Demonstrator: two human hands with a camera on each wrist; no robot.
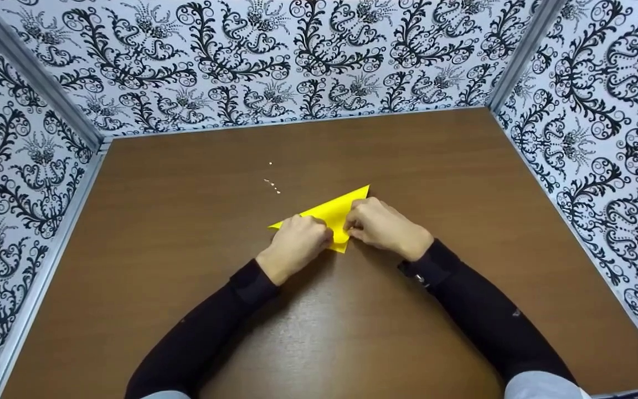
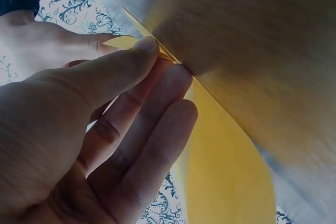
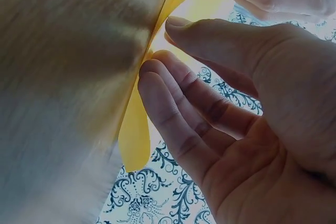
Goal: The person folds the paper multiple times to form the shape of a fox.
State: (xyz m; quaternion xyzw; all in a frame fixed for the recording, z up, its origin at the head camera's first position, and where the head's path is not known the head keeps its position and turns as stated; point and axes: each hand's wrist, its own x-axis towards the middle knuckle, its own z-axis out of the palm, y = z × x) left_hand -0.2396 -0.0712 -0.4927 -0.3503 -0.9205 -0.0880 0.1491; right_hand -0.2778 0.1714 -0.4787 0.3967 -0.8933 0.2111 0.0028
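A yellow sheet of paper [image 1: 331, 212], folded so that it looks roughly triangular, lies on the brown table under both hands. My left hand [image 1: 298, 242] pinches its near part between thumb and fingers; in the left wrist view a small flap [image 2: 118, 41] rises beside the thumb. At the paper's right edge, my right hand [image 1: 384, 226] holds the edge with thumb and index finger close together. The right wrist view shows the other fingers [image 3: 157, 95] bent lightly against the paper, whose loose part [image 3: 135, 140] hangs past them. The fingertips' exact contact is partly hidden.
Tiny pale specks [image 1: 272, 184] dot the table [image 1: 186, 183] beyond the paper's left side. Black-and-white patterned walls [image 1: 252, 55] enclose the back and both sides, with grey metal edging [image 1: 61, 72] at the corners.
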